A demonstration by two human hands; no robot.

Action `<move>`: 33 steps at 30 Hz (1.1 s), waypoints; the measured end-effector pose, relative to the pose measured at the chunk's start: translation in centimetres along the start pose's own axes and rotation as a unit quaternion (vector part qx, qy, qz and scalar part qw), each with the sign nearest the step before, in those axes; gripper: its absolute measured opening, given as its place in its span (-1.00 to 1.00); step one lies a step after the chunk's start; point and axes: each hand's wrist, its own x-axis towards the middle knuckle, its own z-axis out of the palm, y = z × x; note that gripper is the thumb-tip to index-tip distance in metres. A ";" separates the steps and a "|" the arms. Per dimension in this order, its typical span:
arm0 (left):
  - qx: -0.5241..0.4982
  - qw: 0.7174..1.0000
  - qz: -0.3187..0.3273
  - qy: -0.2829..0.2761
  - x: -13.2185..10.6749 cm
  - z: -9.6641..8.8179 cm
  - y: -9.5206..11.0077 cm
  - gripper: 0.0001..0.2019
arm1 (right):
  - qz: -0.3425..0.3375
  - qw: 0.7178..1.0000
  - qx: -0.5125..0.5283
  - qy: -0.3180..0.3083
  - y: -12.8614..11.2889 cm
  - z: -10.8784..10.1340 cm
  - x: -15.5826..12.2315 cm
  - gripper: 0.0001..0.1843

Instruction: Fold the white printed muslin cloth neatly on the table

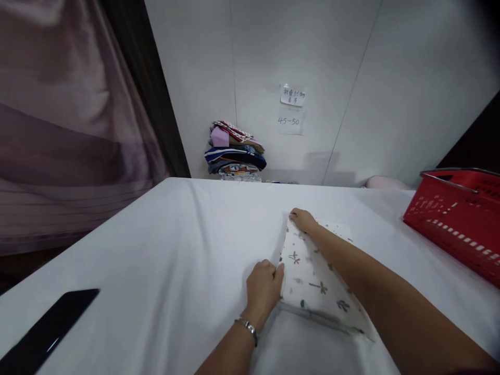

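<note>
1. Printed cloth (299, 284) lies just right of the left hand's (262, 286) fingers and on the near side of the right hand's (303, 221) fingers. Both touch it; neither is nearer.
2. Held left side runs roughly toward the surface's far edge. Overall long axis: can't tell, right forearm (363, 276) hides part.
3. Left fingers: closed, gripping the left side, near end. Right fingers: closed, pinching the far-left corner.
4. White surface (172, 245): cloth sits right of middle, clear of the far edge.
5. Red basket (457, 208) at right edge; dark flat object (54, 328) at near-left corner.
6. Room: fabric stack (236, 156) past far edge, 2 paper notes (292, 97) on wall (187, 62), curtain (70, 104) left.
</note>
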 end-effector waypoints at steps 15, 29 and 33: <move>0.012 1.000 -0.001 -0.004 0.1 0.1 0.0 -0.51 | -0.085 0.993 -0.086 -0.015 -1.6 0.3 -6.2 -0.45; 0.026 1.000 0.002 -0.003 0.1 -0.3 0.2 -0.53 | -0.062 0.996 -0.052 -0.044 -3.0 -0.1 -8.9 -0.42; 0.035 0.999 0.004 0.002 0.1 -0.3 0.2 -0.54 | -0.083 0.993 -0.059 -0.053 -3.5 0.7 -10.9 -0.38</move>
